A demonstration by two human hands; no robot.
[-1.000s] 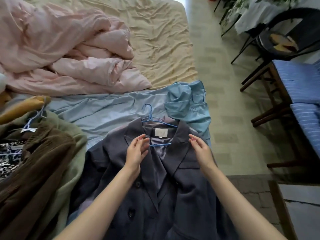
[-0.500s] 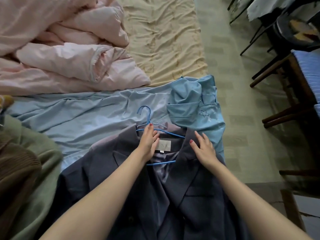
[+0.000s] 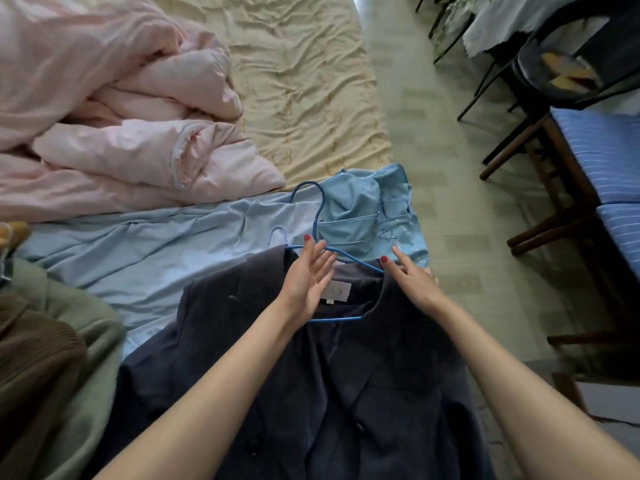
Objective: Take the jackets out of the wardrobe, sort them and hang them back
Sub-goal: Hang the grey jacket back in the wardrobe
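Fingers on the left hand [image 3: 309, 277] are straight and slightly spread, lying over the blue hanger [image 3: 323, 252] at the collar of the dark grey blazer [image 3: 311, 393]; right hand [image 3: 414, 280] is flat too, fingers loose on the blazer's other shoulder. Neither's really gripping. The blazer lies on the bed, on top of a light blue jacket [image 3: 173, 251]. Left of the blazer sit green [image 3: 74, 344] and brown [image 3: 33, 358] jackets. So they're out of the wardrobe, sorting's underway I'd guess, hanging back isn't done.
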